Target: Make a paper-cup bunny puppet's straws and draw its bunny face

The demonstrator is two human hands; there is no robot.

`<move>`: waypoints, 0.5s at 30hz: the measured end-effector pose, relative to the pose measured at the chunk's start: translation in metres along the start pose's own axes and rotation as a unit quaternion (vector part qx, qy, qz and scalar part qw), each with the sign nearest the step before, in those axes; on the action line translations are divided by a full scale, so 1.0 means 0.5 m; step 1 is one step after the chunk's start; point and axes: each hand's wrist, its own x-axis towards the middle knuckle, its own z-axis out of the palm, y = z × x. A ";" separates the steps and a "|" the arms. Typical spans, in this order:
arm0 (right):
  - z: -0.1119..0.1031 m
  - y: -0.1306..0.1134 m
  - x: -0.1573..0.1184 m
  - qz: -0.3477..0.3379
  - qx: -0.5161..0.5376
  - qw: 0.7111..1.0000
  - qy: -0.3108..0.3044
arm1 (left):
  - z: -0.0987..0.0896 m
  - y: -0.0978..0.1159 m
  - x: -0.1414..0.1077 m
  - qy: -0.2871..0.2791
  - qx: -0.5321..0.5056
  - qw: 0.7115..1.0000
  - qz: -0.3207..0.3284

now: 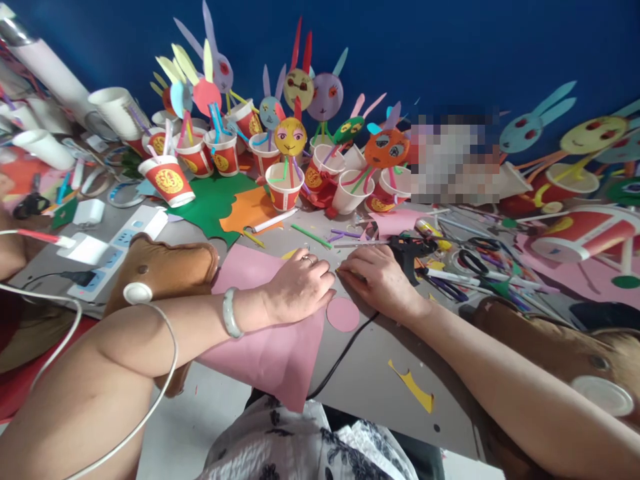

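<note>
My left hand (303, 283), with a ring and a pale bangle at its wrist, is curled over the edge of a large pink paper sheet (260, 357). Its fingers are bent together, and whatever is in them is hidden. Close by on the right, my right hand (380, 280) has its fingers drawn together, pointing left. A speck of yellow shows at its fingertips, too small to name. Below the gap between the hands lies a pink paper disc (343, 315). Behind the right hand sits a black glue gun (410, 253).
Paper cups with rabbit-faced figures, such as one with a yellow face (291, 137), line the back. A power strip (120, 250) and a brown cushion (165, 267) lie left. Scissors (473, 261) and pens crowd the right. A yellow scrap (413, 388) lies near the front edge.
</note>
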 end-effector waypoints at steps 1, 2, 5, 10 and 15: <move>0.002 -0.002 0.000 -0.004 0.002 1.000 -0.004 | -0.001 0.001 0.000 0.000 0.004 1.000 -0.002; 0.002 -0.003 -0.001 -0.007 0.004 1.000 -0.006 | -0.001 0.001 -0.001 -0.002 0.007 1.000 -0.003; -0.002 -0.003 -0.003 -0.010 0.016 1.000 -0.021 | -0.003 0.003 -0.001 -0.019 0.010 1.000 -0.003; -0.011 0.008 -0.006 0.005 0.050 0.997 -0.050 | -0.013 0.004 0.000 -0.054 0.028 0.998 0.011; -0.027 0.012 -0.006 0.020 0.061 0.994 -0.086 | -0.032 0.008 0.003 -0.108 0.037 0.993 0.016</move>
